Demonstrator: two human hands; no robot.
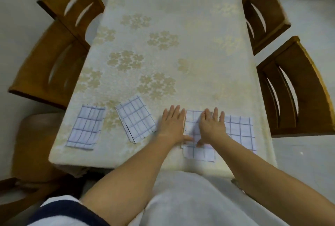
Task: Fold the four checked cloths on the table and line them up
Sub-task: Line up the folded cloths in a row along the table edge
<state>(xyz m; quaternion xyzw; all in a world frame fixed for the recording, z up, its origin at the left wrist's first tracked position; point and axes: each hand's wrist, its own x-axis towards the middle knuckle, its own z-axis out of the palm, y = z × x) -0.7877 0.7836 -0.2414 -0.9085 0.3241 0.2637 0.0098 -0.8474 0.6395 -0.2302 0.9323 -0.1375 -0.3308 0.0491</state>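
Four white cloths with blue checks lie along the near edge of the table. One folded cloth sits at the left, a second folded cloth lies tilted beside it. A third folded cloth lies under my hands, and a fourth cloth lies just right of it, touching or overlapping it. My left hand rests flat on the table at the third cloth's left edge, thumb on the cloth. My right hand presses flat on the third cloth, fingers spread.
A cream tablecloth with gold flower patterns covers the table. Two wooden chairs stand along the left side and two wooden chairs along the right. A padded seat is at the near left corner.
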